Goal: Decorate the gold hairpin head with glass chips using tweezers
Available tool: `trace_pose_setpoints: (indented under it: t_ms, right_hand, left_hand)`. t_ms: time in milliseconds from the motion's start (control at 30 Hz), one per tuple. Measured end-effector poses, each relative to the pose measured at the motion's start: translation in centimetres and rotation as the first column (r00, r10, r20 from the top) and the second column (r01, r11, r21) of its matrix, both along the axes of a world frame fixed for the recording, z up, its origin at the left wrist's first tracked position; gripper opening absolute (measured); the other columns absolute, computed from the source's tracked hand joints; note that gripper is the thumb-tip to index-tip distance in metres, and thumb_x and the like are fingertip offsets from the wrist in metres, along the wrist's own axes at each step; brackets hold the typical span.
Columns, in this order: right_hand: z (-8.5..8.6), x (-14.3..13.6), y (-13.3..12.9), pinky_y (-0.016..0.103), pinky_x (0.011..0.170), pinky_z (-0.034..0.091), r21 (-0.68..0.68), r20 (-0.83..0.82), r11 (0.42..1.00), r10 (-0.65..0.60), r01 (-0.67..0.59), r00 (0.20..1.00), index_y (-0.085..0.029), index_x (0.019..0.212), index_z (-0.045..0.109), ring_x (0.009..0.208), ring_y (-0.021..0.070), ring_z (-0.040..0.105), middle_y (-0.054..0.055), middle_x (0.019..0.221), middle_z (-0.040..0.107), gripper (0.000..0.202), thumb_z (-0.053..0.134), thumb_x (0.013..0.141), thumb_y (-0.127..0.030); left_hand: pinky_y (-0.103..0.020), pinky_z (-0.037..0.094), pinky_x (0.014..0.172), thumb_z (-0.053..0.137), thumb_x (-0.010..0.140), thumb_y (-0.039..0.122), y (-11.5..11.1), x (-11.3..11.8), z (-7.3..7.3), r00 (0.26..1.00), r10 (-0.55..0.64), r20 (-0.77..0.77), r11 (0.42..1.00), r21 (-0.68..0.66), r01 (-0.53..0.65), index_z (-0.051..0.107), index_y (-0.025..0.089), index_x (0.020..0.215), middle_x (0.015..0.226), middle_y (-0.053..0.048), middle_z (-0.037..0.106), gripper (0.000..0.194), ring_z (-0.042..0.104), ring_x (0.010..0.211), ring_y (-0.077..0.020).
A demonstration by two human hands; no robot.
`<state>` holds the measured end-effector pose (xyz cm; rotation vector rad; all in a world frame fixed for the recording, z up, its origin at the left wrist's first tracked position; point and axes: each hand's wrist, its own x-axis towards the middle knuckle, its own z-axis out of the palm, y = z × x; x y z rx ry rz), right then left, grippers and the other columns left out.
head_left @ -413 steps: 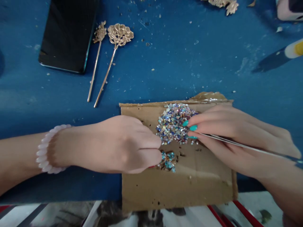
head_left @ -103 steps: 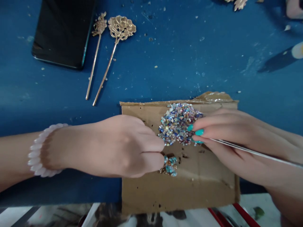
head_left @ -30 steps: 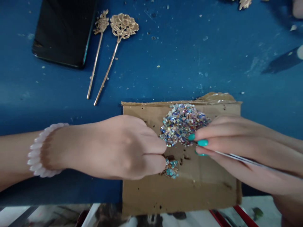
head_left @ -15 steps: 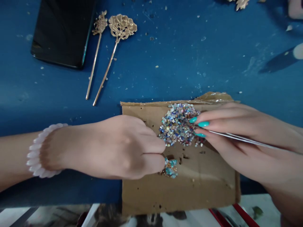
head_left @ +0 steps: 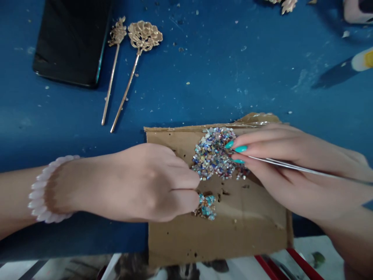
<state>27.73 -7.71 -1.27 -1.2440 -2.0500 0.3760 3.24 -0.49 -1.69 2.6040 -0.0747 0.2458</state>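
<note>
- Jeweled ornament (head_left: pixel 207 206) is pinched in my left hand (head_left: pixel 157 182), over the cardboard (head_left: pixel 221 241), near side of the chip pile (head_left: pixel 211 155).
- My right hand (head_left: pixel 300 153) grips tweezers (head_left: pixel 309 170), tips at the pile; whether on a chip, I cannot tell.
- Blue chips already cover much of what shows; I judge it partly done.
- Two gold hairpins (head_left: pixel 125 92), far left, look bare of chips.

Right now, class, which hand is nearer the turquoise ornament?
Left. The left hand touches the ornament at its left edge; the right hand is farther, holding tweezers at the stone pile.
</note>
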Motion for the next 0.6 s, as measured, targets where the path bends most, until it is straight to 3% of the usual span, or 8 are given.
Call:
trace_pose_setpoints:
  t_ms: [233,367,600]
  right_hand:
    - [0.25,-0.14,0.2,0.027,0.088,0.062,0.014,0.029,1.0,0.022,-0.022,0.999,-0.022,0.088,0.064,0.084,0.0138,0.075,-0.001,0.089,0.076,0.019,0.071,0.087,-0.004]
    - [0.26,-0.23,0.24,0.028,0.089,0.063,0.008,0.001,1.0,-0.006,0.006,1.0,-0.025,0.089,0.065,0.084,0.0141,0.075,-0.003,0.09,0.077,0.012,0.072,0.09,-0.015]
    - [0.3,-0.26,0.61,0.027,0.085,0.065,0.039,0.053,0.999,0.032,-0.034,0.998,-0.024,0.088,0.066,0.082,0.0146,0.076,-0.002,0.089,0.078,0.022,0.073,0.085,-0.003]
  left_hand:
    - [-0.033,0.03,0.053,0.038,0.102,0.017,-0.14,0.01,-0.08,1.0,-0.008,-0.015,1.0,0.007,0.009,0.056,0.022,0.075,0.065,0.004,0.044,0.033,0.033,0.057,-0.015]
    - [-0.035,0.029,0.051,0.039,0.101,0.016,-0.2,-0.04,-0.14,1.0,0.001,-0.018,1.0,0.007,0.0,0.058,0.022,0.075,0.065,0.003,0.044,0.033,0.031,0.057,-0.0158]
    - [-0.034,0.028,0.052,0.04,0.101,0.017,-0.1,-0.14,-0.08,1.0,-0.012,-0.021,1.0,0.006,0.012,0.055,0.022,0.075,0.066,0.004,0.044,0.031,0.033,0.058,-0.0153]
